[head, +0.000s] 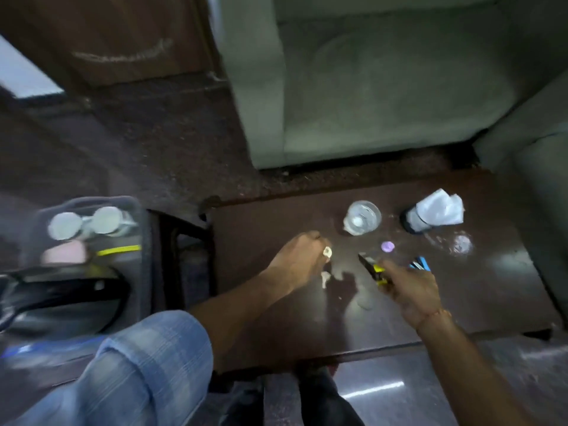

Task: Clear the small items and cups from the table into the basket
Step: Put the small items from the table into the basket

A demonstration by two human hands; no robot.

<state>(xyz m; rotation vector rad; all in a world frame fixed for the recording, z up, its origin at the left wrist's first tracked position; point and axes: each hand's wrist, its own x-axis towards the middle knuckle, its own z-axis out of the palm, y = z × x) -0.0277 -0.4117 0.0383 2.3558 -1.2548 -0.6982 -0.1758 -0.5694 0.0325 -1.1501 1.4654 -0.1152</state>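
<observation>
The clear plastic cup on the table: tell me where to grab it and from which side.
Grip the clear plastic cup around its side wall just below the rim, coming from the near side. It stands upright with its mouth open to the camera, so fingers can wrap the round wall. The tissue-stuffed cup stands apart to its right, and the purple cap lies in front, so approach slightly from the left.

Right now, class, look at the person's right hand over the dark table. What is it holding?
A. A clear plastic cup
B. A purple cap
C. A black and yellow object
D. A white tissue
C. The right hand grips a black and yellow object, while the clear cup, purple cap and white tissue sit untouched farther back on the table.
</observation>
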